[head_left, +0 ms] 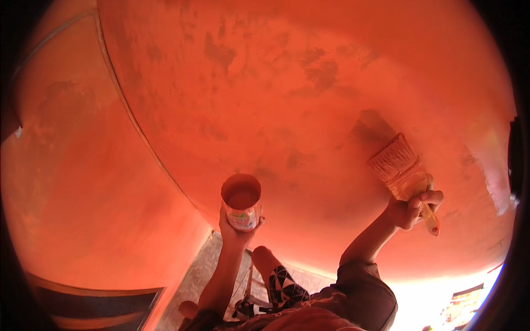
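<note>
My right hand (pixel 413 208) is closed round the handle of a wide paintbrush (pixel 406 171), whose paint-covered bristles point up and left. The bristles are close to the orange wall (pixel 309 121), beside a dark patch; whether they touch it I cannot tell. Lower and to the left, my left hand (pixel 238 229) grips an open-topped paint can (pixel 242 203) with a printed label. Reddish paint shows inside the can, which is held roughly upright in front of the wall.
A second orange wall (pixel 83 176) meets the first at a corner marked by a cable-like line (pixel 130 110). Dark blotches mark the main wall. At the lower left is a dark framed opening (pixel 99 306). Grey floor (pixel 201 265) shows below; bright light enters at the lower right.
</note>
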Action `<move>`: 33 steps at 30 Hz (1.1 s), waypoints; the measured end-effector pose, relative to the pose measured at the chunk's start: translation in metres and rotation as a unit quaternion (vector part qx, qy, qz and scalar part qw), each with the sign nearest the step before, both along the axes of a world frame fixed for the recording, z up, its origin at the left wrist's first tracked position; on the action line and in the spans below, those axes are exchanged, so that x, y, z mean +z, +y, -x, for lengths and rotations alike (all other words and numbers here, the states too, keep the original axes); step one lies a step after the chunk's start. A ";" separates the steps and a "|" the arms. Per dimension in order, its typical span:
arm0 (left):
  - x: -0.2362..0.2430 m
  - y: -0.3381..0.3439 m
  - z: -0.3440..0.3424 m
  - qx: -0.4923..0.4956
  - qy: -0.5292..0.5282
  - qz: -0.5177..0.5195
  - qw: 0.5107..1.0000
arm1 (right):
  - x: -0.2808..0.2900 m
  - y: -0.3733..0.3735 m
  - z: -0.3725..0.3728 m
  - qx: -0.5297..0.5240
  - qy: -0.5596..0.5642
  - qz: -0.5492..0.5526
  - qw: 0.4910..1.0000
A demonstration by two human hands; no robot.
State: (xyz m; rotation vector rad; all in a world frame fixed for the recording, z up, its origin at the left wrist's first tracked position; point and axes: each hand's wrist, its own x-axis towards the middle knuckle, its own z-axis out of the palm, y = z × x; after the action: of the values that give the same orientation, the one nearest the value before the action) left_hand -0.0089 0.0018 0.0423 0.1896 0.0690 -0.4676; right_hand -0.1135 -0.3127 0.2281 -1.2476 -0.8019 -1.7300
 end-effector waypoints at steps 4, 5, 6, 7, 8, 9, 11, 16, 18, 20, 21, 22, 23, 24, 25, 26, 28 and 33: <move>-0.059 -0.013 -0.024 -0.017 -0.046 -0.002 0.999 | -0.032 0.005 -0.016 -0.044 -0.014 0.028 0.999; -0.064 -0.017 -0.024 -0.008 -0.037 -0.010 0.999 | -0.040 0.005 -0.026 -0.058 -0.019 0.019 0.998; -0.069 -0.020 -0.026 0.002 -0.028 -0.018 0.999 | -0.046 0.003 -0.033 -0.041 -0.018 0.019 0.999; -0.076 -0.022 -0.032 -0.006 -0.025 -0.010 1.000 | -0.052 0.000 -0.041 -0.023 -0.017 0.020 0.999; -0.084 -0.022 -0.032 0.001 -0.019 -0.014 1.000 | -0.059 0.000 -0.043 -0.008 -0.006 0.021 1.000; -0.091 -0.023 -0.033 0.007 -0.013 -0.018 1.000 | -0.068 -0.001 -0.047 -0.016 0.000 0.019 1.000; -0.101 -0.024 -0.034 0.007 -0.011 0.000 1.000 | -0.074 -0.003 -0.050 -0.031 0.011 0.022 0.999; -0.093 -0.023 -0.029 0.005 -0.013 0.008 1.000 | -0.070 0.006 -0.050 -0.022 0.029 0.025 0.999; -0.088 -0.022 -0.032 -0.009 -0.039 0.025 0.999 | -0.065 0.007 -0.048 -0.032 0.036 0.033 0.998; -0.089 -0.019 -0.032 -0.022 -0.054 0.046 0.997 | -0.061 0.007 -0.044 -0.024 0.050 0.055 0.997; -0.091 -0.018 -0.031 -0.027 -0.058 0.058 0.996 | -0.058 0.014 -0.044 -0.006 0.050 0.061 0.997; -0.091 -0.019 -0.033 -0.032 -0.061 0.071 0.995 | -0.052 0.021 -0.044 0.012 0.050 0.066 0.996; -0.082 -0.015 -0.028 -0.022 -0.060 0.057 0.996 | -0.050 0.031 -0.044 0.029 0.056 0.053 0.997; -0.065 -0.014 -0.022 -0.017 -0.053 0.038 0.998 | -0.048 0.034 -0.045 0.026 0.060 0.048 0.997; -0.055 -0.013 -0.018 -0.012 -0.047 0.020 0.999 | -0.047 0.037 -0.046 0.024 0.064 0.043 0.997; -0.053 -0.011 -0.017 -0.016 -0.048 0.024 0.998 | -0.044 0.041 -0.045 0.021 0.067 0.038 0.997; -0.049 -0.008 -0.018 -0.022 -0.054 0.032 0.998 | -0.036 0.052 -0.046 0.023 0.059 0.042 0.997; -0.049 -0.006 -0.006 -0.041 -0.080 0.082 0.993 | -0.018 0.082 -0.047 0.001 0.055 0.056 0.997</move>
State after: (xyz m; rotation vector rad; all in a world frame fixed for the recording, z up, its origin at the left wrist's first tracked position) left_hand -0.0026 -0.0040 -0.0072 0.0693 -0.1351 -0.5367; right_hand -0.0668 -0.2307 0.2102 -1.4040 -0.8451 -1.6169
